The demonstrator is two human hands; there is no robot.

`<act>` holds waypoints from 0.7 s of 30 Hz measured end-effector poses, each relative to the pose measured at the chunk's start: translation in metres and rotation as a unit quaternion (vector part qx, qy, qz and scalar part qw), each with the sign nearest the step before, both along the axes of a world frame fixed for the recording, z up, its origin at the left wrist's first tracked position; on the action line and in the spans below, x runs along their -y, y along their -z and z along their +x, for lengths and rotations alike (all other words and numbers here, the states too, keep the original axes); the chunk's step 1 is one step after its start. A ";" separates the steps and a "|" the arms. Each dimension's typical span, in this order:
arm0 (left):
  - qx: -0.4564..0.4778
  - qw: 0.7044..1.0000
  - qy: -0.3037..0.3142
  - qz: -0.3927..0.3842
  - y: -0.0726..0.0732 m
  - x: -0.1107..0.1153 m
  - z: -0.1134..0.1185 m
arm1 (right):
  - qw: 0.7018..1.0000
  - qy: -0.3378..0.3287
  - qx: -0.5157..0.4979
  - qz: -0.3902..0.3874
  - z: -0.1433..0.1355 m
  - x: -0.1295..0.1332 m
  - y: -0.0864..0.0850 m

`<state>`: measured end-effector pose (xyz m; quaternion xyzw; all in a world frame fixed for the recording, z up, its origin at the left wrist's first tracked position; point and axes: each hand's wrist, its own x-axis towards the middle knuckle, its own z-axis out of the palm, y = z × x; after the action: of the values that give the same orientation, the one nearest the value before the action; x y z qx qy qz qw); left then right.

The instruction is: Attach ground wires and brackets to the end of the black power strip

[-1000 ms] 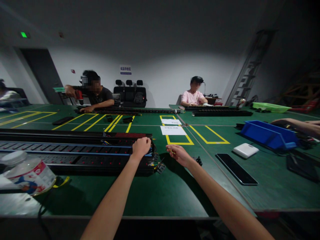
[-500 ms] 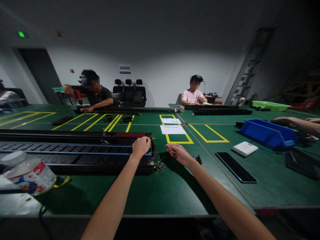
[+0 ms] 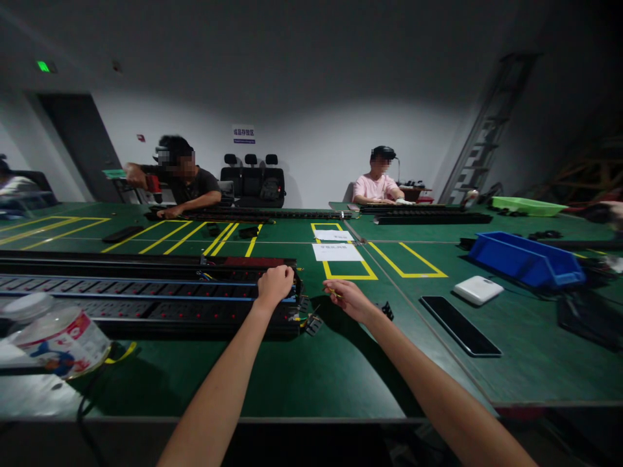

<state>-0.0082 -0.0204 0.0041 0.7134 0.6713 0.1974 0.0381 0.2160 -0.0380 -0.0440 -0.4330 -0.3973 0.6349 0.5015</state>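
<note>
Several long black power strips [image 3: 195, 310] with red dots along them lie side by side at the left. My left hand [image 3: 275, 284] is closed over the right end of one strip, its fingertips hidden behind the hand. Just to the right, my right hand [image 3: 346, 298] pinches a small, thin yellow thing [image 3: 333, 294], too small to name. Between and below the hands, a small dark end piece [image 3: 314, 324] hangs by yellow-green wires at the nearest strip's end. A small black bracket [image 3: 387, 311] lies beside my right wrist.
A clear plastic jar [image 3: 65, 344] stands front left. To the right lie a black phone-like slab [image 3: 460, 325], a white box [image 3: 477, 289] and a blue bin [image 3: 528, 258]. Paper sheets [image 3: 337, 252] lie ahead. Two people [image 3: 187, 185] work across the table, one with a red drill [image 3: 154, 186].
Another person's hands at the right have drawn back from behind the blue bin towards the frame's edge. My own hands hold the same place and grip.
</note>
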 end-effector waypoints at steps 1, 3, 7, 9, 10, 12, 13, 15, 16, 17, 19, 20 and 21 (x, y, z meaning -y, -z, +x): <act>0.000 1.000 0.000 -0.001 0.000 0.000 0.000 | 1.000 0.000 0.001 0.000 0.000 0.000 0.000; -0.002 1.000 -0.001 -0.001 0.000 0.000 0.000 | 1.000 0.000 0.002 0.000 0.000 0.000 0.000; -0.011 1.000 -0.009 0.002 0.001 -0.001 0.001 | 1.000 -0.003 -0.006 -0.002 0.000 -0.001 0.000; -0.014 1.000 -0.012 -0.001 0.001 -0.001 0.001 | 1.000 -0.005 -0.009 -0.001 0.000 -0.001 0.001; -0.014 1.000 -0.013 -0.002 0.001 -0.001 0.001 | 1.000 -0.006 -0.010 0.000 0.000 -0.002 0.001; -0.012 1.000 -0.011 -0.001 0.002 -0.001 0.001 | 1.000 -0.006 -0.009 0.001 0.001 -0.002 0.001; -0.011 1.000 -0.010 0.001 0.002 -0.001 0.000 | 1.000 -0.005 -0.008 0.000 0.001 -0.002 0.001; -0.009 1.000 -0.009 0.004 0.002 -0.001 0.000 | 1.000 -0.003 -0.006 -0.003 0.001 -0.001 0.001; -0.007 1.000 -0.008 0.005 0.002 -0.002 0.000 | 1.000 -0.002 -0.006 -0.004 0.001 -0.001 0.001; -0.006 1.000 -0.007 0.005 0.002 -0.002 0.000 | 1.000 -0.002 -0.006 -0.004 0.001 -0.001 0.001; -0.005 1.000 -0.005 0.005 0.002 -0.002 0.000 | 1.000 -0.001 -0.008 -0.005 0.001 -0.001 0.001; -0.004 1.000 -0.004 0.006 0.002 -0.001 0.000 | 1.000 -0.001 -0.008 -0.005 0.001 -0.001 0.000; -0.004 1.000 -0.004 0.006 0.001 -0.001 0.000 | 1.000 -0.001 -0.007 -0.005 0.000 0.000 0.000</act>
<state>-0.0083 -0.0190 0.0026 0.7115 0.6735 0.1983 0.0303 0.2165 -0.0375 -0.0441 -0.4303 -0.3911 0.6404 0.5017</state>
